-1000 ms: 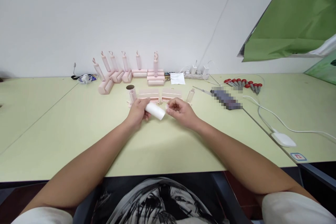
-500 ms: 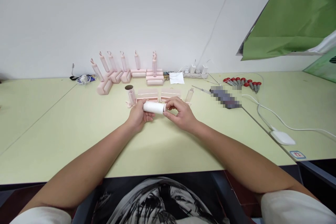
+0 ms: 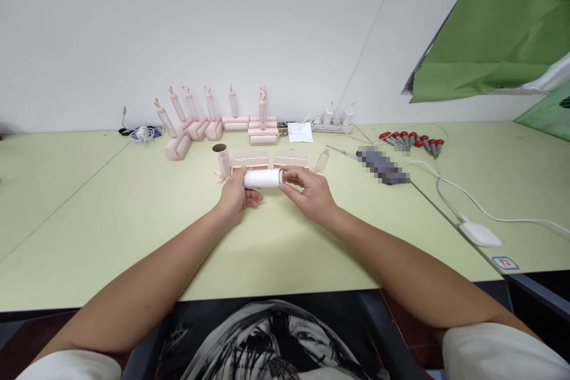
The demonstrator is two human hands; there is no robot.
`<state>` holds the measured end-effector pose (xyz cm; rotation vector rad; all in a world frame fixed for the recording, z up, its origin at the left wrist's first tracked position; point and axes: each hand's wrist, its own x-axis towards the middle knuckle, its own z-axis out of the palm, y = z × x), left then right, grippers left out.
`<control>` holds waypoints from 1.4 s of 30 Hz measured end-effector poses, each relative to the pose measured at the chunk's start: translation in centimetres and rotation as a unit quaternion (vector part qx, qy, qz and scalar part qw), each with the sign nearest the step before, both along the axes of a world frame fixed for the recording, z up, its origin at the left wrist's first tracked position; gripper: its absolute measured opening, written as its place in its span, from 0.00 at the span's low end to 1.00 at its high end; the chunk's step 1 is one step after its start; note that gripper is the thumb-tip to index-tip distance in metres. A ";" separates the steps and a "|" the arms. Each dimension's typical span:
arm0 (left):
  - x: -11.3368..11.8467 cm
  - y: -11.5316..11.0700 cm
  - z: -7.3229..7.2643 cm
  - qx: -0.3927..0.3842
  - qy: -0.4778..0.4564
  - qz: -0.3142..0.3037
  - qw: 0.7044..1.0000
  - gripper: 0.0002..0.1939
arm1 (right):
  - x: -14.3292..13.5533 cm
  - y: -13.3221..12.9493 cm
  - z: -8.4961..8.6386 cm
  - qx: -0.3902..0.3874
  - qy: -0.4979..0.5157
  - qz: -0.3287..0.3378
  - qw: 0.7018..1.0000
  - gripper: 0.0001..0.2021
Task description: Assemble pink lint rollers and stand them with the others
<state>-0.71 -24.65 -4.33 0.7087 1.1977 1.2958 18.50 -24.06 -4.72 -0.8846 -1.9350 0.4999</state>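
Note:
A white lint roller roll (image 3: 262,178) lies level between my two hands, above the table. My left hand (image 3: 234,195) grips its left end, thumb on top and fingers curled underneath. At the right end, the fingertips of my right hand (image 3: 309,190) pinch the rim, where a pinkish edge shows. Just behind the roll are two open pink lint roller cases (image 3: 250,158), partly hidden by the roll and my hands. A clear pink handle (image 3: 224,163) stands beside my left hand, and another clear handle (image 3: 322,161) is behind my right hand.
Several pink lint rollers (image 3: 214,129) with upright handles stand along the wall. Right of them are a white paper (image 3: 300,132) and a power strip (image 3: 332,128). Several red-capped grey objects (image 3: 403,138), a blurred dark item (image 3: 383,166) and a white charger (image 3: 480,233) lie on the right.
The roll has risen slightly and turned more level. My right fingers have shifted a little to the right at its end, while my left hand keeps its hold.

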 end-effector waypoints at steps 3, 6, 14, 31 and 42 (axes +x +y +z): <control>-0.2 0.1 -0.3 0.013 0.042 -0.002 0.999 0.19 | -0.1 0.1 -0.2 -0.019 0.034 0.014 0.999 0.06; -0.2 0.0 -0.3 0.036 0.082 -0.001 0.996 0.20 | -0.1 0.1 -0.3 -0.040 0.061 0.021 0.997 0.07; -0.2 0.0 -0.2 0.028 0.064 0.001 0.998 0.19 | -0.1 0.1 -0.1 -0.065 0.087 0.028 0.994 0.09; -0.3 -0.6 -0.7 0.081 0.033 -0.174 0.981 0.28 | -0.6 -0.2 -0.8 -0.164 0.067 0.107 0.978 0.51; 0.5 -3.5 0.7 0.250 0.537 -0.274 0.758 0.54 | -1.8 -0.8 -0.2 -0.378 0.162 0.062 0.909 0.33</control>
